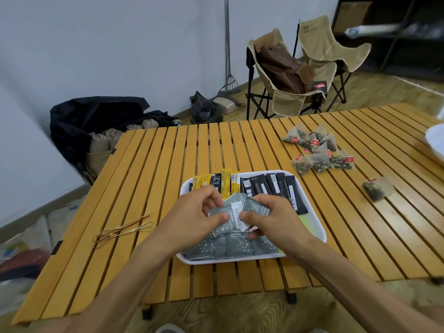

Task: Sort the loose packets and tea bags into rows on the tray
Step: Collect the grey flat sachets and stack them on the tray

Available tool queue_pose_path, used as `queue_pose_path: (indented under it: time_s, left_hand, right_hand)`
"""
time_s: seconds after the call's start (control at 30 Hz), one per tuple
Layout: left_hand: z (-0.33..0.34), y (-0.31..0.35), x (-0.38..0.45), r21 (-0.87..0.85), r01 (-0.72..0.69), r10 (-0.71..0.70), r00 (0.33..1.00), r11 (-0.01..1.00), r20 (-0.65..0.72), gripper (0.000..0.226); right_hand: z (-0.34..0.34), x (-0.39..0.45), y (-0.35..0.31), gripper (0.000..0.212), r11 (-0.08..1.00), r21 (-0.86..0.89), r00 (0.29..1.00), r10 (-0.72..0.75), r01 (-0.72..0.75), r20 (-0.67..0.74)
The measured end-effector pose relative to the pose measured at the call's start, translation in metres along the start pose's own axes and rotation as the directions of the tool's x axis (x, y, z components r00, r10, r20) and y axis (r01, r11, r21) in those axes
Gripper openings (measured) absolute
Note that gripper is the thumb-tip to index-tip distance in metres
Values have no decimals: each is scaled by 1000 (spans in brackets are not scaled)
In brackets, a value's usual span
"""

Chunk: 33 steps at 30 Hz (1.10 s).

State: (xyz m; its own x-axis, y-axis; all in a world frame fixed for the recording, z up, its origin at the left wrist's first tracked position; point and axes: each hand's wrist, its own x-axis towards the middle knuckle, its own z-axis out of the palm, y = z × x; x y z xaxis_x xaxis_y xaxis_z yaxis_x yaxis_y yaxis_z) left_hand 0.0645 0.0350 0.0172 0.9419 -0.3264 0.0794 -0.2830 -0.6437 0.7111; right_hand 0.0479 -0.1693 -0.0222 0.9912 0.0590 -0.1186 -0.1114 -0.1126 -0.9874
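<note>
A white tray [319,233] lies on the slatted wooden table. Along its far side stand yellow and black stick packets [224,182] on the left and black sachets [274,185] on the right. Grey starred packets [236,247] lie in a row along its near side. Above the tray's middle, my left hand [195,218] and my right hand [276,218] together grip a small bunch of grey packets [234,213], thumbs pressed on top. A heap of pyramid tea bags [317,150] with red tags lies on the table to the far right, and a single tea bag [376,191] sits apart.
Thin bamboo picks [123,231] lie on the table left of the tray. A white dish [436,140] shows at the right edge. Behind the table stand two folding camp chairs [292,75], a dark bag [96,121] and a dustpan with its pole [228,92].
</note>
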Motion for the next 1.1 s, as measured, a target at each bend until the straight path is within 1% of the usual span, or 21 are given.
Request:
queue_pose_path:
  time_s: [0.07,0.1,0.2,0.27,0.33,0.37,0.43,0.5,0.6,0.67,0.77,0.83,0.97,1.1]
  left_hand:
    - [2,2,0,30,-5,5,1000,1000,16,13]
    - [2,1,0,38,14,-15,1000,999,28,12]
    - [-6,-3,-4,33,119,-122,990,992,78,12]
    - [-12,-5,-8,-42,203,-198,975,978,102,11]
    - [-15,-4,-11,-155,286,-269,955,946,122,7]
    - [-15,-3,-11,-179,319,-299,945,931,130,5]
    - [-14,-3,-13,-160,364,-344,928,917,141,8]
    - [-10,-5,-15,-91,385,-367,915,919,167,19]
    - [-5,-10,-18,104,314,-328,931,944,161,34]
    - [-1,-11,-20,186,249,-274,954,951,123,37]
    - [5,-11,-21,332,174,-203,978,927,56,32]
    - [9,-11,-21,420,161,-191,981,893,31,26]
    - [12,-14,-20,456,165,-191,981,874,12,24]
    - [11,-17,-18,436,157,-185,982,886,23,25]
  right_hand:
    - [2,-1,1,5,1000,2,1000,-11,11,-1]
    - [3,-1,1,5,1000,-1,1000,-12,12,-6]
    - [1,2,2,4,1000,3,999,10,-10,-40]
    - [-3,3,2,4,999,23,998,31,-30,-53]
    - [-5,3,2,6,998,49,998,49,-46,-50]
    - [-6,3,2,6,997,53,997,54,-52,-46]
    - [-7,3,4,6,997,48,997,64,-62,-38]
    - [-8,2,4,5,997,32,997,72,-71,-34]
    - [-10,2,4,3,997,40,997,74,-73,-30]
    - [-11,1,3,2,997,28,997,75,-74,-33]
    - [-11,2,3,3,997,-1,996,75,-75,-41]
    - [-11,2,3,5,996,-30,996,82,-83,-37]
    - [-10,0,3,8,992,-80,995,98,-99,-24]
    - [-9,-2,-1,21,988,-100,993,114,-114,-3]
